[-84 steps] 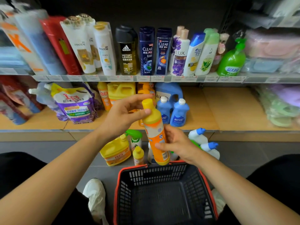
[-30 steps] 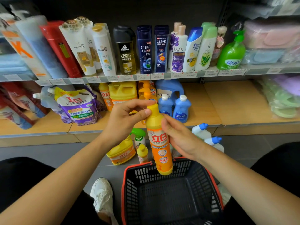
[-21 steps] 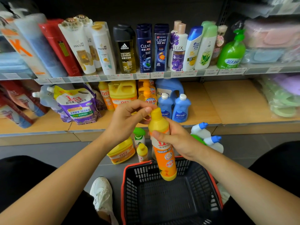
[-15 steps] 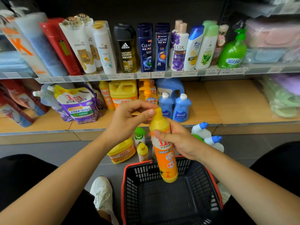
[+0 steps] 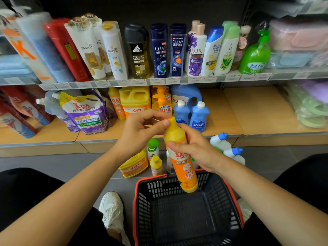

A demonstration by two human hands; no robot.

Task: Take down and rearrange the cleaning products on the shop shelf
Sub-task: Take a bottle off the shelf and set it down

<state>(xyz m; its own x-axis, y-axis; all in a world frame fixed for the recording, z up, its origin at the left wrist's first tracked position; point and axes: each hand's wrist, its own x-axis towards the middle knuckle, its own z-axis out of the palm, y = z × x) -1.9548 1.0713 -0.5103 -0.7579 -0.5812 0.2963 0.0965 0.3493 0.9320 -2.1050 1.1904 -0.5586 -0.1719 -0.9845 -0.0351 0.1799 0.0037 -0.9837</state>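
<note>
Two Clear shampoo bottles, two small blue bottles, one basket.

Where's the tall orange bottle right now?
Head view, centre: the orange bottle hangs above the far rim of the black basket, left hand pinching its cap, right hand gripping its body.

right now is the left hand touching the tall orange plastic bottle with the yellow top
Touching. Head view: the left hand has its thumb tip on the yellow top of the tall orange plastic bottle.
</note>
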